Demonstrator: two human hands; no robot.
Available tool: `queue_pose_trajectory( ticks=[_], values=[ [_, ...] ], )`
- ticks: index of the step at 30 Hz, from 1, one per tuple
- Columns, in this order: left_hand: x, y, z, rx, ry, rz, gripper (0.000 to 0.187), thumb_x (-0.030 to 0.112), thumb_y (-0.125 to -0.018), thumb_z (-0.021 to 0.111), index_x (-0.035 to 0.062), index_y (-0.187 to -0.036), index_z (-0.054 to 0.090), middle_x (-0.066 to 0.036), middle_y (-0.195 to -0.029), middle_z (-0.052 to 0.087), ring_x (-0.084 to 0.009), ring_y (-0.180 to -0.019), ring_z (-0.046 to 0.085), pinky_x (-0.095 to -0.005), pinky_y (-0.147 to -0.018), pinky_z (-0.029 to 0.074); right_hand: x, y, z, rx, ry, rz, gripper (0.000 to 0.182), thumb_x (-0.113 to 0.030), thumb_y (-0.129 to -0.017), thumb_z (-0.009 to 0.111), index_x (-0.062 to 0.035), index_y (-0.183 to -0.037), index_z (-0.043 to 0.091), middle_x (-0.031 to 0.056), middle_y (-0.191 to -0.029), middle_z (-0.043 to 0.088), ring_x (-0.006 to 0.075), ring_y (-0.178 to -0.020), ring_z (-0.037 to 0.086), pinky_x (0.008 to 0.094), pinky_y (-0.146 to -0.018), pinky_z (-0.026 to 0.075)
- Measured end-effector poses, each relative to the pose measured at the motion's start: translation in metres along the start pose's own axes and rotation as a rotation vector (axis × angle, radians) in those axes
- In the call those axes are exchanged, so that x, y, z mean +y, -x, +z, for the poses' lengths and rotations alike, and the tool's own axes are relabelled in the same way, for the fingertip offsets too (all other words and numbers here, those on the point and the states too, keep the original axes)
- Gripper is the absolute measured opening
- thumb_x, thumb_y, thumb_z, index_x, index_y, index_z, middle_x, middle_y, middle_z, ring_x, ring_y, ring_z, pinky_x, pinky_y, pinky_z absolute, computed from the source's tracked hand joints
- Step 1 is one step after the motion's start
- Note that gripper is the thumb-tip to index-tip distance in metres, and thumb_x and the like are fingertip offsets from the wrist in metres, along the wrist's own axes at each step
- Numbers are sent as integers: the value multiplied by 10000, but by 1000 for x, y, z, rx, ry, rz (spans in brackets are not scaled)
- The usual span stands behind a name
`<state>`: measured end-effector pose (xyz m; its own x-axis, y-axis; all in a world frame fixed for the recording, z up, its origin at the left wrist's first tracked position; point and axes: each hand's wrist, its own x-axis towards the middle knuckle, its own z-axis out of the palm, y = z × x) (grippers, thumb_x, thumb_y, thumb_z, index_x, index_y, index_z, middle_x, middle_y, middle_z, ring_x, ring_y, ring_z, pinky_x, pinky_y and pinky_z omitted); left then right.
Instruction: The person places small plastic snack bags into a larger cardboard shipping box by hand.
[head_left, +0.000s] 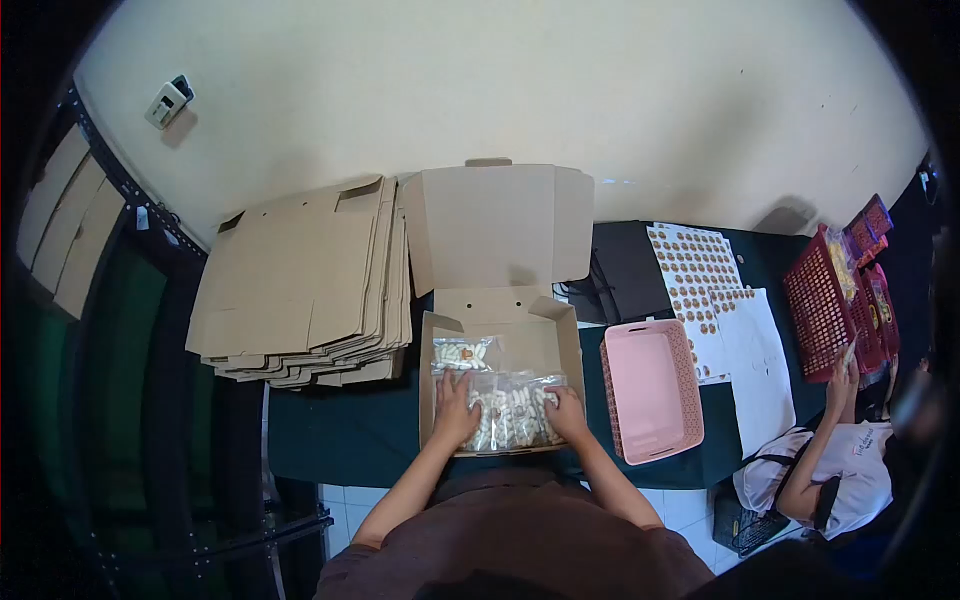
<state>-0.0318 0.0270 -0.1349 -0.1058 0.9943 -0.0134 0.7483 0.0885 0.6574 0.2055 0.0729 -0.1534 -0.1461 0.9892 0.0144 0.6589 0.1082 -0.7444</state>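
Apparently settling clear plastic pouches of pale pieces (515, 420) in the near part of an open cardboard box (540, 345), with left hand (455, 408) and right hand (567, 415) apart, both touching pouches, impossible to tell whether clamped or resting, likely needing gentle, even pressing next.

- Plain dark brown shirt (510, 545)
- Sleeves (668, 555) in the same brown, ending near the elbows
- Bare forearms (402, 490)
- Bare left hand (455, 408) and right hand (567, 413)

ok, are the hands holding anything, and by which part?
Can't tell grip from pressing: the left hand is on the left part of the front clear bags, the right hand at their right end.
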Motion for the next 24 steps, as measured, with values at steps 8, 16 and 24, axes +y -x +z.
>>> queue_pose_trajectory(
  ticks=[8, 16, 24],
  values=[
    [-23, -51, 18, -143, -148, 1, 604, 207, -781, 553, 72, -1323, 325, -217, -1405, 184, -480, -1261, 166, -491, -1042, 189, 5, 3, 2, -69, -11, 23, 234, -134, -741, 569, -14, -939, 608, 201, -1013, 557, 336, -994, 517, 363, -880, 406],
    [-8, -46, 17, -103, -82, 84, 529, 216, -796, 521, 67, -1286, 390, -226, -1382, 244, -473, -1242, 227, -483, -1043, 190, 2, 5, 9, 1, 0, -32, 231, -119, -744, 573, -31, -955, 606, 199, -1020, 556, 337, -1015, 501, 378, -905, 381],
    [-39, -64, 20, -77, -4, -14, 468, 205, -801, 506, 77, -1247, 445, -244, -1346, 303, -437, -1226, 285, -452, -1032, 233, -22, -38, 27, -83, -73, -77, 326, -138, -782, 564, -43, -1094, 543, 193, -1046, 556, 336, -1040, 492, 383, -922, 367]
  ],
)
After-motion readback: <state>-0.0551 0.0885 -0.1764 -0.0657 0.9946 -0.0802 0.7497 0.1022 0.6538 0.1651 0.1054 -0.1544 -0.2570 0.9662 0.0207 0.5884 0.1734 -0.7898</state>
